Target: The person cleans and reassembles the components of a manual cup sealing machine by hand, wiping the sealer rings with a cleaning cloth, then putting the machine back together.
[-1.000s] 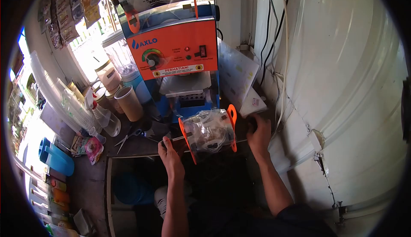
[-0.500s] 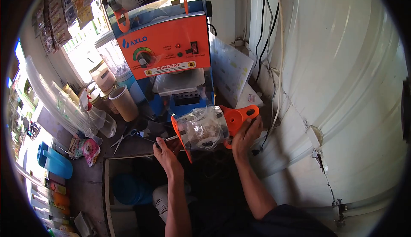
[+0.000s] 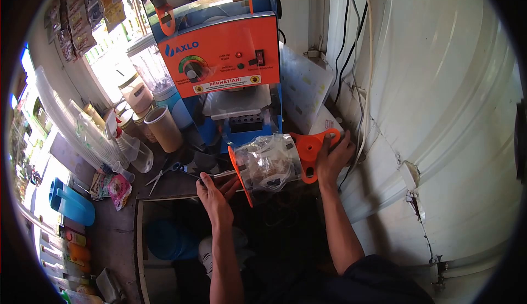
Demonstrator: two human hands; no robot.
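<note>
A clear plastic film roll (image 3: 269,164) lies across the front of an orange and blue cup sealing machine (image 3: 222,57), with an orange flange at each end. My right hand (image 3: 334,158) grips the lobed orange flange (image 3: 308,149) at the roll's right end, thumb on its upper lobe. At the other side, my left hand (image 3: 217,197) is closed around the end of a thin metal rod (image 3: 222,174) that runs toward the left orange flange (image 3: 241,176). Part of the left fingers is hidden behind the rod and flange.
Scissors (image 3: 163,176), a spray bottle (image 3: 136,150), a brown cup (image 3: 163,129) and stacked clear cups (image 3: 82,134) stand or lie to the left. A blue pitcher (image 3: 71,202) is at the far left. Cables (image 3: 358,40) hang along the white wall (image 3: 439,84) at right.
The right orange flange has turned, its lobes now pointing up-right and down. My right hand has moved slightly right and up with it. The whole view has shifted a little.
</note>
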